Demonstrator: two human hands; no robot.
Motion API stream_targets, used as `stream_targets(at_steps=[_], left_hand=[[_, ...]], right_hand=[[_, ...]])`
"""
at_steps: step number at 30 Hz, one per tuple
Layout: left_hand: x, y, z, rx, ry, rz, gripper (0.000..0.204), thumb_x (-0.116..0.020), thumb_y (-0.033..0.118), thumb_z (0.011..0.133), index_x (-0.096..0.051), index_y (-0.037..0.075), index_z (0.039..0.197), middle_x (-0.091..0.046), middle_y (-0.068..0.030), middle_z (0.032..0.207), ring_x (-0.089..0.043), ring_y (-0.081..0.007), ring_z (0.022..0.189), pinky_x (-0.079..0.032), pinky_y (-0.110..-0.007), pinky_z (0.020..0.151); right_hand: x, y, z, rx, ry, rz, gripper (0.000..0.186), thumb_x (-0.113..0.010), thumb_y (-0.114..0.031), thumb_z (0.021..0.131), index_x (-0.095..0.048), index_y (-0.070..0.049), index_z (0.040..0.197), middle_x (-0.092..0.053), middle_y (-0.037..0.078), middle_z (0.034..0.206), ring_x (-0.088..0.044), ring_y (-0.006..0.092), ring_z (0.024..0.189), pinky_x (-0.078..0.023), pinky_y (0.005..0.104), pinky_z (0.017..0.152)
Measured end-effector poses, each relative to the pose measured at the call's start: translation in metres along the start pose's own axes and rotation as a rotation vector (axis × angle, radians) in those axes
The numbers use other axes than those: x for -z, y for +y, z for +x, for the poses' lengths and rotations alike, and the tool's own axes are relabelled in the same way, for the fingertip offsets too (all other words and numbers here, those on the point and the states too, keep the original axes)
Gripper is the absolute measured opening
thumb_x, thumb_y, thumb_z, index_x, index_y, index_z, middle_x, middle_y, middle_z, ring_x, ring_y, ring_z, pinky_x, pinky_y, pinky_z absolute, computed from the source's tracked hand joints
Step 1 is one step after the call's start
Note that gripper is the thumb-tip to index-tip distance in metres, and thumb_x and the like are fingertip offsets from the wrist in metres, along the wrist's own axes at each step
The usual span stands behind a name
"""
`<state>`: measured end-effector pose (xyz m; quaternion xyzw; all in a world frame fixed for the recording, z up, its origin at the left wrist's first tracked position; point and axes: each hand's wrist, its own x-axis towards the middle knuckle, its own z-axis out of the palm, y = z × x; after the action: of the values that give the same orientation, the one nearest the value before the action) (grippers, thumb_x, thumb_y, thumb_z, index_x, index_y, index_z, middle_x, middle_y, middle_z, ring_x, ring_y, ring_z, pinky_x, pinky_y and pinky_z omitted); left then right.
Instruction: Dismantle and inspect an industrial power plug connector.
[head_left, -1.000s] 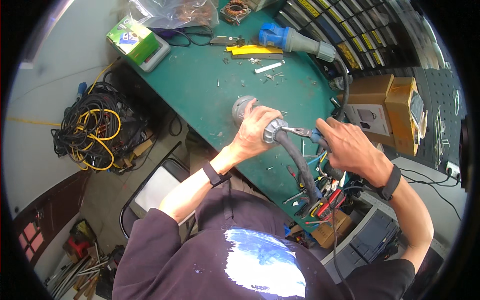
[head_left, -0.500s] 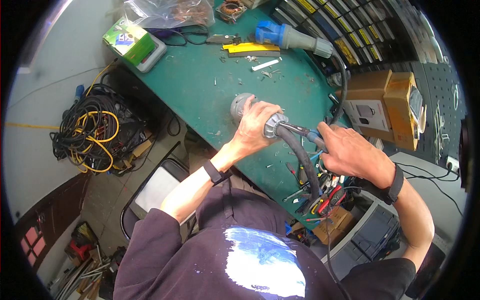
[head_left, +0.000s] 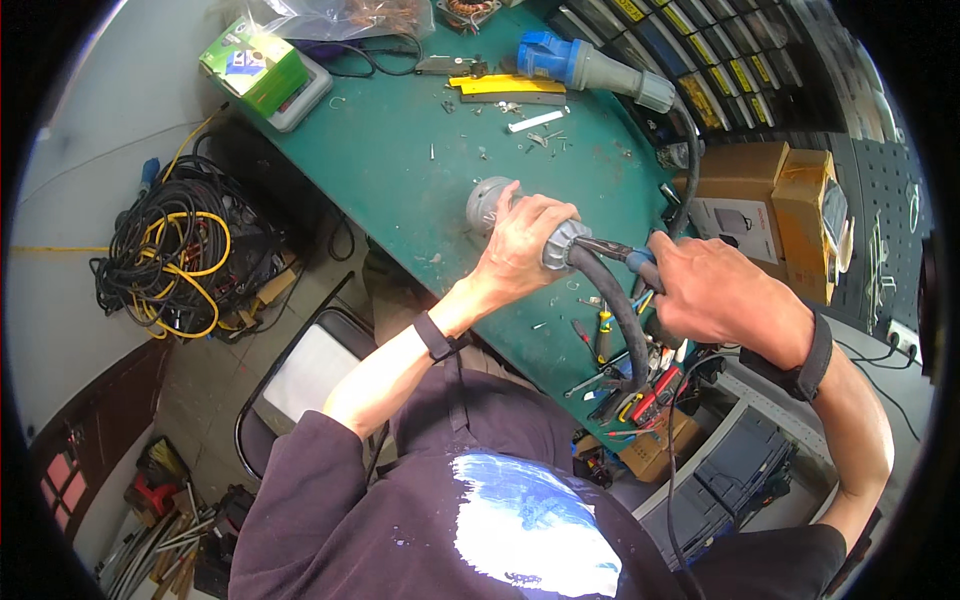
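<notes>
My left hand (head_left: 522,245) is wrapped round the grey body of an industrial plug (head_left: 488,202), held over the bench. The plug's ribbed gland nut (head_left: 565,246) points to the right. A thick black cable (head_left: 622,312) leaves the nut and bends down toward the bench's near edge. In my closed right hand (head_left: 725,288) are pliers (head_left: 608,247) with blue and grey handles. Their dark jaws reach the nut beside the cable; how they grip it is too small to tell. My fingers hide part of the handles and the plug body.
The green bench (head_left: 400,170) carries scattered screws and a white strip (head_left: 537,121). At the back lies a blue and grey connector (head_left: 590,70) on a cable. Hand tools (head_left: 650,390) crowd the near right edge. Cardboard boxes (head_left: 745,215) stand right; a chair (head_left: 315,365) stands left.
My right hand and the pliers have shifted slightly right and down. My left hand and the plug have shifted slightly right in the picture. Both grips stay the same.
</notes>
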<state>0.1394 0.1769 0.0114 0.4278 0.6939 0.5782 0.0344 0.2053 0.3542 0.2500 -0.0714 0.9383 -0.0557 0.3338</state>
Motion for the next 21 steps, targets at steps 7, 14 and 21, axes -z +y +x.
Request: stream_targets(at_steps=[7, 14, 21], left_hand=[[-0.003, -0.003, -0.001, -0.01, -0.013, 0.008, 0.075, -0.096, 0.018, 0.059, -0.06, 0.012, 0.125, -0.068, -0.0039, 0.117, -0.064, -0.0261, 0.114, -0.03, -0.063, 0.117], [-0.003, -0.002, 0.0, -0.019, -0.013, 0.008, 0.076, -0.097, 0.017, 0.058, -0.06, 0.012, 0.125, -0.068, -0.0041, 0.117, -0.064, -0.0266, 0.114, -0.03, -0.064, 0.117], [-0.003, -0.001, -0.001, -0.029, -0.007, -0.005, 0.076, -0.096, 0.017, 0.058, -0.06, 0.012, 0.125, -0.068, -0.0039, 0.117, -0.064, -0.0266, 0.114, -0.03, -0.063, 0.117]], right_hand=[[0.026, -0.012, 0.015, -0.365, -0.398, 0.202, 0.04, -0.052, -0.023, 0.093, -0.06, 0.013, 0.111, -0.069, 0.035, 0.101, -0.068, 0.05, 0.1, -0.052, 0.0547, 0.088], [0.032, -0.003, 0.024, -0.41, -0.533, 0.266, 0.045, -0.058, -0.03, 0.089, -0.059, 0.002, 0.121, -0.069, 0.03, 0.112, -0.065, 0.0467, 0.108, -0.05, 0.0519, 0.091], [0.035, -0.011, 0.019, -0.426, -0.531, 0.235, 0.044, -0.058, -0.029, 0.09, -0.057, 0.002, 0.121, -0.069, 0.03, 0.109, -0.065, 0.0481, 0.106, -0.049, 0.0541, 0.091]])
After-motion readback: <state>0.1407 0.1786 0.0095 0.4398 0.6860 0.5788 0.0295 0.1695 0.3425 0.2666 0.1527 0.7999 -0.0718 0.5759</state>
